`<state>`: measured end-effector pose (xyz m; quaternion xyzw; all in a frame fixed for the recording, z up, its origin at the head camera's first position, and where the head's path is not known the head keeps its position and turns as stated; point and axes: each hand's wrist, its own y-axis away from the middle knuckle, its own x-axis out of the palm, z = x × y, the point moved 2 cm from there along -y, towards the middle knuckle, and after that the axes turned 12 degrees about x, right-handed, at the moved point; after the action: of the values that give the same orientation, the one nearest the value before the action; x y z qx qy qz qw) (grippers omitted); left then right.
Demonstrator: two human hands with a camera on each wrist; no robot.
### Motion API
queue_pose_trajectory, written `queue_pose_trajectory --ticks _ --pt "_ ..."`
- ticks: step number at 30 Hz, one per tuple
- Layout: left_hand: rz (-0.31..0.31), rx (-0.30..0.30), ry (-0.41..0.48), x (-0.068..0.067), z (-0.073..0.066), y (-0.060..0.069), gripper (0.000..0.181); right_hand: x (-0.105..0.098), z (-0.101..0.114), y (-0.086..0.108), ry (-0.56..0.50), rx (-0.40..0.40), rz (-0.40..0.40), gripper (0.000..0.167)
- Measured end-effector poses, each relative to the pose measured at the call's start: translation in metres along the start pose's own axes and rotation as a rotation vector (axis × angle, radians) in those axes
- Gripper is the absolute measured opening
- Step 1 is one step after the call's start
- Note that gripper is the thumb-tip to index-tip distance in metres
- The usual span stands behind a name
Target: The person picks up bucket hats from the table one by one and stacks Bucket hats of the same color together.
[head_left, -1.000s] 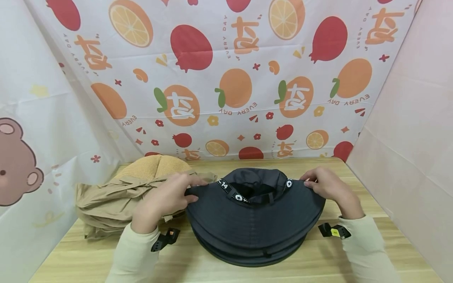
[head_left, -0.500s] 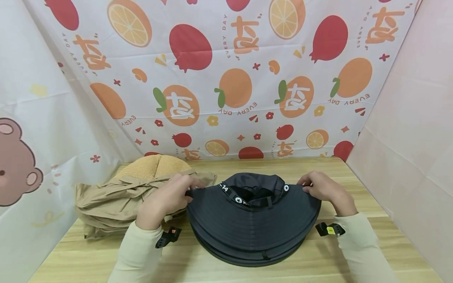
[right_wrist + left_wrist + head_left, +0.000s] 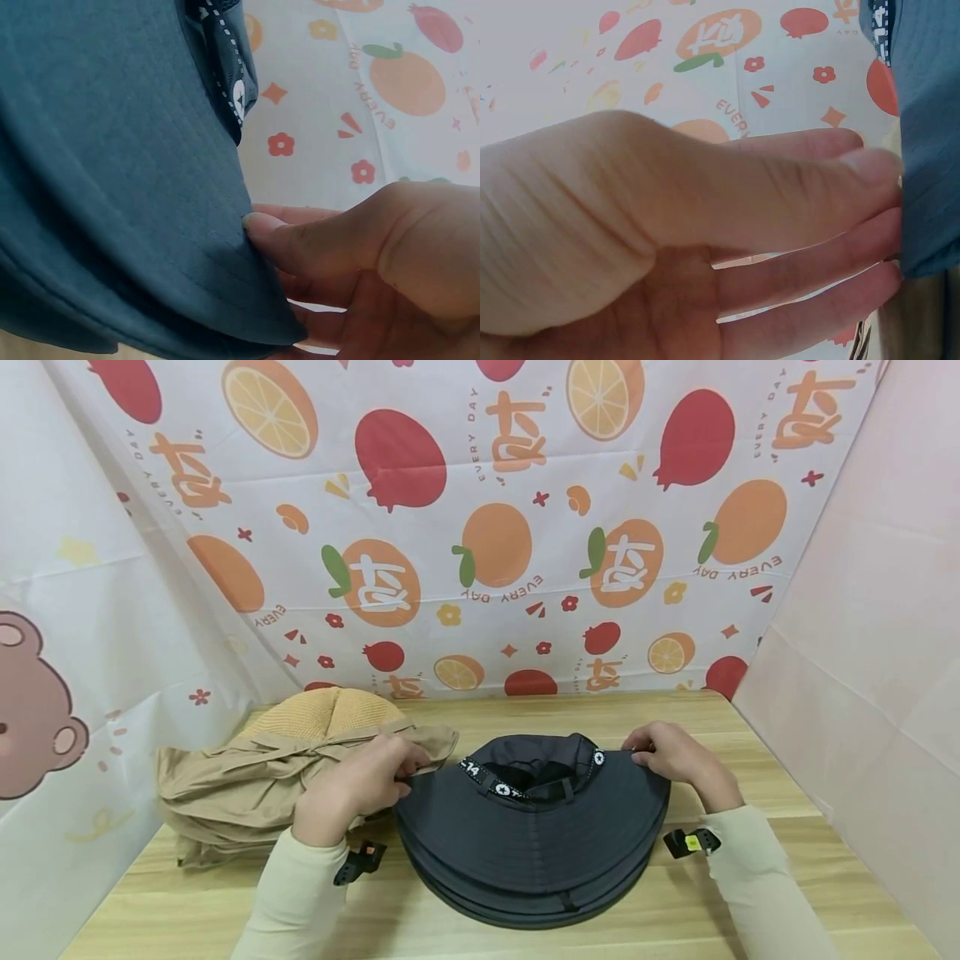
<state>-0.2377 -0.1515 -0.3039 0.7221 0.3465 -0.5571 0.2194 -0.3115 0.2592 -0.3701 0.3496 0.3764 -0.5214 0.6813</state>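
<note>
Dark bucket hats (image 3: 536, 843) lie stacked on the wooden table, their wide brims layered toward the front. The top one shows a folded crown and a black band with white print. At the stack's left brim edge, my left hand (image 3: 360, 789) holds the brim lightly between thumb and fingers; in the left wrist view its thumb (image 3: 802, 195) meets the edge and some fingertips are hidden there. My right hand (image 3: 678, 760) pinches the right brim corner, thumb (image 3: 292, 240) on top and fingers behind. Beside my left hand lies a pile of tan cloth hats (image 3: 240, 793).
A yellow knitted-looking hat (image 3: 322, 714) sits behind the tan pile, partly covered. The wooden table (image 3: 810, 893) runs back to a fruit-print cloth (image 3: 495, 610). Pale cloth walls (image 3: 870, 635) close in both sides.
The top hat has shifted slightly forward and to the left, its crown sinking lower. My right hand has moved left and slightly down with the brim; my left hand has barely moved.
</note>
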Motion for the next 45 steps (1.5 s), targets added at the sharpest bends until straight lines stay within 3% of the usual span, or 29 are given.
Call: queue_pose_trajectory --ticks 8,16,24,29,32,37,41,45 --pt "0.042 -0.014 -0.037 0.014 -0.008 -0.008 0.036 0.007 -0.006 -0.004 0.004 -0.041 -0.008 0.019" --pt "0.116 -0.113 -0.027 0.026 -0.014 -0.013 0.033 0.009 -0.007 -0.004 0.006 -0.058 -0.039 0.019" --pt "0.121 -0.087 -0.017 0.029 -0.018 -0.016 0.004 0.010 -0.006 -0.006 0.023 -0.072 -0.079 0.019" --pt "0.120 -0.044 -0.020 0.031 -0.018 -0.017 0.014 0.011 -0.004 -0.006 0.039 -0.081 -0.091 0.019" --pt "0.124 -0.018 -0.014 0.033 -0.019 -0.018 0.013 0.013 -0.004 -0.006 0.046 -0.077 -0.082 0.019" --pt "0.148 -0.062 0.035 0.037 -0.022 -0.019 0.004 0.016 -0.002 -0.007 0.061 -0.076 -0.058 0.017" --pt "0.163 -0.105 0.061 0.038 -0.027 -0.021 0.015 0.017 -0.001 -0.005 0.133 -0.018 0.034 0.019" --pt "0.177 -0.135 0.085 0.042 -0.030 -0.024 0.026 0.018 0.006 0.002 0.211 0.036 0.105 0.031"
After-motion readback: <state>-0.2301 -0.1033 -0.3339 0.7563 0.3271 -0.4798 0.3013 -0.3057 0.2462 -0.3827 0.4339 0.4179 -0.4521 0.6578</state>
